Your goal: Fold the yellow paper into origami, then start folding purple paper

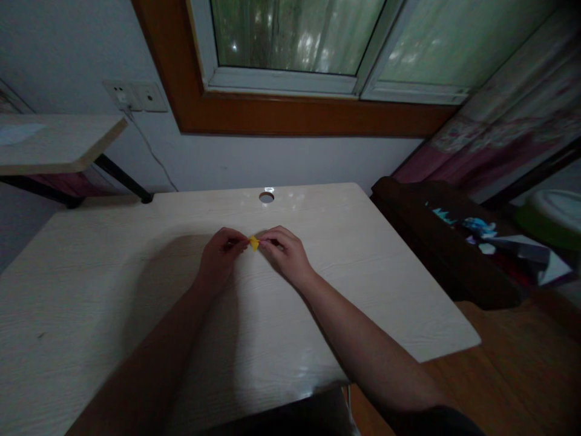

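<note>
A small yellow piece (254, 243), perhaps folded paper, is pinched between both hands above the pale wooden table (281, 327). My left hand (222, 251) grips its left side with thumb and forefinger. From the other side, my right hand (285, 251) pinches the right edge in the same way. The fingertips hide part of the piece, and its exact kind is too small to make out.
A round cable hole (266, 197) lies near the table's back edge. At the left stands a raised shelf (68, 136) on black legs. Wall sockets (136, 97) hold a plugged white cord. Right of the table, a dark brown piece of furniture (436, 242) carries papers and blue items.
</note>
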`<action>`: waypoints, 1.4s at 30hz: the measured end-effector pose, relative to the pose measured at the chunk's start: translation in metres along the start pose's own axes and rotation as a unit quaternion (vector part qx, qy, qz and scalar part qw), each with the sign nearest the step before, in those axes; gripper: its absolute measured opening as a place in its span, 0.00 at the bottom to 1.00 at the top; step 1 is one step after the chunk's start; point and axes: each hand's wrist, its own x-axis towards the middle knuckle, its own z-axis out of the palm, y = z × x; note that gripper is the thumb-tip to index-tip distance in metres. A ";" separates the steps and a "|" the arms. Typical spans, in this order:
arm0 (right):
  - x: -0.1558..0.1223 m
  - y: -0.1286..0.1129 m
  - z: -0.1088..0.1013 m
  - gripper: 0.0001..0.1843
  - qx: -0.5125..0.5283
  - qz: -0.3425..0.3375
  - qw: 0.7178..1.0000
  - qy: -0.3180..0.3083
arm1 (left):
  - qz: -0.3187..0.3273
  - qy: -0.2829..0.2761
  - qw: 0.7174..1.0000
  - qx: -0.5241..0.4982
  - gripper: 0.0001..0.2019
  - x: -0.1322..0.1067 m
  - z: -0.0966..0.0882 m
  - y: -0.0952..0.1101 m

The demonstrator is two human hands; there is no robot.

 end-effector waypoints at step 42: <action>0.001 -0.007 -0.006 0.10 -0.242 -0.093 0.960 -0.106 | 0.255 -0.036 0.912 0.319 0.03 0.001 -0.003 0.006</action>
